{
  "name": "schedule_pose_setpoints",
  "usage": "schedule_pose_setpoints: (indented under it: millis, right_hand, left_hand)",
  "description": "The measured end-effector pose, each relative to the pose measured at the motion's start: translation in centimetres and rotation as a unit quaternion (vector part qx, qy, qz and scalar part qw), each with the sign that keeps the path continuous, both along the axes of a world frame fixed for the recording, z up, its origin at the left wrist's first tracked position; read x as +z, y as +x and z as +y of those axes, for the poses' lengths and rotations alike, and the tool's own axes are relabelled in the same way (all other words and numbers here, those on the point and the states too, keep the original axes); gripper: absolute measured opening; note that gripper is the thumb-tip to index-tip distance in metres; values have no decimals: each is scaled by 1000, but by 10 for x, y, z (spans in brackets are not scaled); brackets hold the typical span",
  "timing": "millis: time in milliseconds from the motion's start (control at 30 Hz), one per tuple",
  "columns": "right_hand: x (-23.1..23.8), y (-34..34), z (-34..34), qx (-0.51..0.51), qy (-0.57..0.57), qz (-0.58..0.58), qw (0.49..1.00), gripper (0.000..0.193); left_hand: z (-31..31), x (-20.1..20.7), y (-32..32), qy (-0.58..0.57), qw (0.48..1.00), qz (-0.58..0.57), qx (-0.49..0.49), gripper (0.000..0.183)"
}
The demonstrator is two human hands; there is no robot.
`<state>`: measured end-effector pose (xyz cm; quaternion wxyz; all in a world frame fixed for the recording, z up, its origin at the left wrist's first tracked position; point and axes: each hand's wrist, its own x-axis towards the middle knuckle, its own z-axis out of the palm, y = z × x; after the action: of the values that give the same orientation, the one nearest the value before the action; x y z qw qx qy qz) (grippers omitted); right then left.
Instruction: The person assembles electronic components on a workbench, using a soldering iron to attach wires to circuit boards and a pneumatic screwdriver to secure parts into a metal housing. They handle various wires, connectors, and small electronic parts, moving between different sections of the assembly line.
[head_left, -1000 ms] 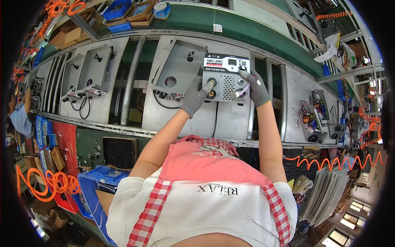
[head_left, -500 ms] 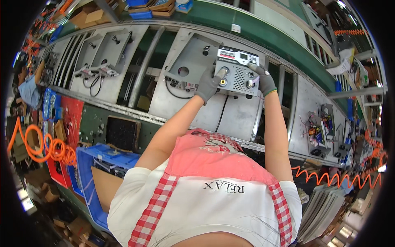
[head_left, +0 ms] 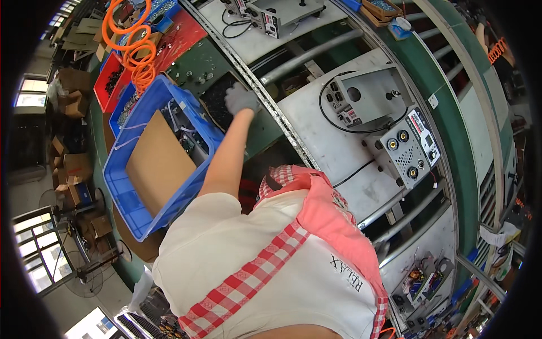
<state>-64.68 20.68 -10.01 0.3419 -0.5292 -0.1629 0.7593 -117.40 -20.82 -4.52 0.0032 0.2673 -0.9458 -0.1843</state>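
Observation:
My left hand [head_left: 240,100], in a grey glove, reaches over a dark shallow tray [head_left: 217,104] on the green bench at the left. Motion smears its fingers, so I cannot make out whether they hold anything. My right hand is out of sight beyond my body. A grey metal front panel [head_left: 407,148] with round sockets, a knob and a small display rests on the white board [head_left: 305,107], with no hand on it. Just beyond it sits an open grey metal housing [head_left: 372,93], its black cable [head_left: 323,107] curving around it.
A blue bin [head_left: 121,181] holding cardboard and parts stands left of my arm. Near it are a red bin [head_left: 107,85] and a coiled orange air hose [head_left: 138,62]. Metal rollers [head_left: 310,56] separate the boards. Another housing with wiring [head_left: 423,277] lies at the lower right.
My hands have let go of the front panel, which now lies on the board beside the housing. My left hand has swung left to the dark tray; the view has turned left.

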Motion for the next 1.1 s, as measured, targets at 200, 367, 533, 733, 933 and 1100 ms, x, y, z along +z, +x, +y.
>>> schedule_pose_setpoints:
  millis: [200,367,533,733,933,1100]
  right_hand:
    - [-33,18,-45,9,-28,-84,996,23]
    - [-44,3,-51,6,-17,-68,998,26]
    - [-51,-9,-49,5,-6,-53,999,29]
    - [-55,-9,-44,14,10,-53,998,33]
    - [-43,-11,-36,2,53,-66,996,36]
    - [-16,-21,-29,-9,127,-90,988,39]
  left_hand:
    - [-53,-57,-2,-14,990,-137,7,46]
    - [-79,-94,-10,-46,995,-75,-45,25]
    - [-105,-103,-27,358,892,58,271,8]
    - [-104,-93,-32,644,592,240,420,7]
    - [-75,-54,-10,768,434,234,409,17]
    - [-78,-52,-9,814,474,189,279,24]
